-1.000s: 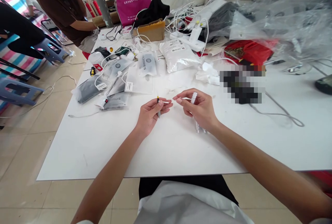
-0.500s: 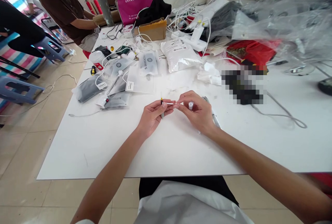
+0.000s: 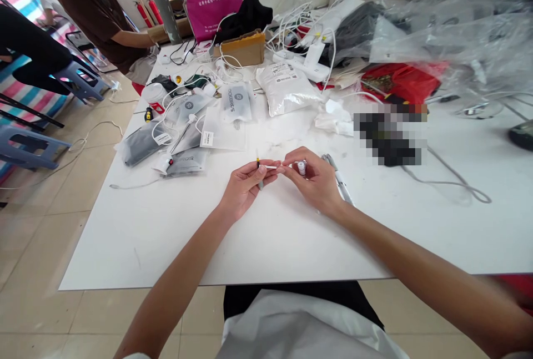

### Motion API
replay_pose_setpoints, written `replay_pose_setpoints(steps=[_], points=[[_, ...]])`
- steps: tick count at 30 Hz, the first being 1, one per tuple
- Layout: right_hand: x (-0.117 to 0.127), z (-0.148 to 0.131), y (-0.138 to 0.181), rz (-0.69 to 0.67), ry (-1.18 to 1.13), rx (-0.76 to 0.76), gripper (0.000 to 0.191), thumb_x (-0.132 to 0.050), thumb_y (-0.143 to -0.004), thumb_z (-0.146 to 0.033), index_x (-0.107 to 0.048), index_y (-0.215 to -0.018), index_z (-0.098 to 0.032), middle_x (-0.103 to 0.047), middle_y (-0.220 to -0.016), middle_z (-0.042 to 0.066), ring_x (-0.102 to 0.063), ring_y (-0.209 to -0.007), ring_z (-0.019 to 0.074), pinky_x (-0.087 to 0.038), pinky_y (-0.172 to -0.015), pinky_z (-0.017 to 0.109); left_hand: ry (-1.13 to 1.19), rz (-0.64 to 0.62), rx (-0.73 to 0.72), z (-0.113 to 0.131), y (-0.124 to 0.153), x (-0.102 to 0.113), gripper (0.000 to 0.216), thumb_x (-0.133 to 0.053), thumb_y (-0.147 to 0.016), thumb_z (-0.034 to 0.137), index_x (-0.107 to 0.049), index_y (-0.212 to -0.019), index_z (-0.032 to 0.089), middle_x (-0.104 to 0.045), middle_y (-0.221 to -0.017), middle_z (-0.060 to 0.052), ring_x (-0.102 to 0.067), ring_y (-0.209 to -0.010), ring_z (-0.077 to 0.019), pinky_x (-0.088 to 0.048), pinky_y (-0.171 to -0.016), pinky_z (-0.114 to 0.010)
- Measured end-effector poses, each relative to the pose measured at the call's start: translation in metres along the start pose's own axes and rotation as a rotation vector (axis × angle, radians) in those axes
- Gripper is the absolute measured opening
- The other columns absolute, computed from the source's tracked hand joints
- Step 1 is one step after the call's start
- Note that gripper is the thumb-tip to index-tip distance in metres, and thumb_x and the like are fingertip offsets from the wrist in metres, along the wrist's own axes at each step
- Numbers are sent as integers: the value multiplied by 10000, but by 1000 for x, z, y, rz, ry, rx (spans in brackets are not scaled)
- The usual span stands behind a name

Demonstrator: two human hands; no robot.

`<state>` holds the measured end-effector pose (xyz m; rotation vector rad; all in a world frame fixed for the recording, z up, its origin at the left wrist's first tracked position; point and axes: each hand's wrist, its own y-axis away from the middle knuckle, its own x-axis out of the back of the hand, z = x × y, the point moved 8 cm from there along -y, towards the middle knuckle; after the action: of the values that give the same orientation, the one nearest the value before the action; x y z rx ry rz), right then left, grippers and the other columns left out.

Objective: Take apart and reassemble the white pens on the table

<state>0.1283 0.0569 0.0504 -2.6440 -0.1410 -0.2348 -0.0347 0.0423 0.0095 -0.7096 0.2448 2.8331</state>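
Note:
Over the table, my left hand point(image 3: 244, 184) is closed on a slim pen-like tool point(image 3: 257, 162) with a black and yellow band and a greyish lower end. A thin white piece point(image 3: 271, 167), a cable or a rod, runs from its fingers across to my right hand. My right hand point(image 3: 314, 178) pinches the far end of that piece between thumb and fingertips. Within the curl of its fingers shows a small white cylindrical part point(image 3: 301, 167). Silver-grey slender tools point(image 3: 342, 184) lie on the table just beyond my right wrist, partly hidden by it.
Frosted pouches point(image 3: 235, 101) and cables cover the left back of the white table point(image 3: 166, 253). Behind stand a cardboard box point(image 3: 244, 48) and a stuffed white bag point(image 3: 287, 87). Plastic sheeting point(image 3: 416, 31) is heaped at right. A person in brown point(image 3: 89, 20) is at far left.
The small white cylindrical part has shifted slightly left and tilted in my right hand. More of the silver-grey tools shows. My left hand keeps its hold, almost still.

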Motion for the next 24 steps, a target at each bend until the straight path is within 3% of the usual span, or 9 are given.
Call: replay_pose_setpoints(steps=[5, 12, 18, 24], points=[[-4, 0, 1, -63, -9, -35, 209, -757, -961, -447, -714, -934, -244, -716, -918, 21, -458, -593, 108, -358, -541, 309, -16, 25, -2, -2, -2, 4, 289, -850, -892, 396, -836, -1096, 191, -795, -1224, -112, -746, -1138, -241, -531, -1076, -383], [-4, 1, 1, -41, 34, -86, 175, -776, -946, -420, -736, -923, -251, -735, -888, 6, -372, -533, 91, -331, -512, 311, 3, 59, -32, 0, -2, 7, 255, -854, -888, 391, -845, -1065, 208, -794, -1208, -90, -734, -1002, -169, -536, -1040, -341], [-3, -6, -1, -60, 55, -11, 120, -753, -967, -369, -767, -960, -250, -752, -893, 19, -454, -564, 104, -341, -523, 311, -36, 38, -46, 1, -3, 6, 236, -844, -897, 386, -854, -1067, 223, -792, -1170, -81, -704, -1004, -165, -516, -1066, -361], [-12, -6, 1, -146, 48, 21, 104, -722, -991, -338, -789, -992, -259, -780, -941, 30, -516, -613, 119, -354, -549, 316, -179, 56, -51, 2, -1, 7, 226, -882, -845, 403, -867, -1002, 242, -762, -1101, -69, -658, -927, -168, -518, -987, -379]])
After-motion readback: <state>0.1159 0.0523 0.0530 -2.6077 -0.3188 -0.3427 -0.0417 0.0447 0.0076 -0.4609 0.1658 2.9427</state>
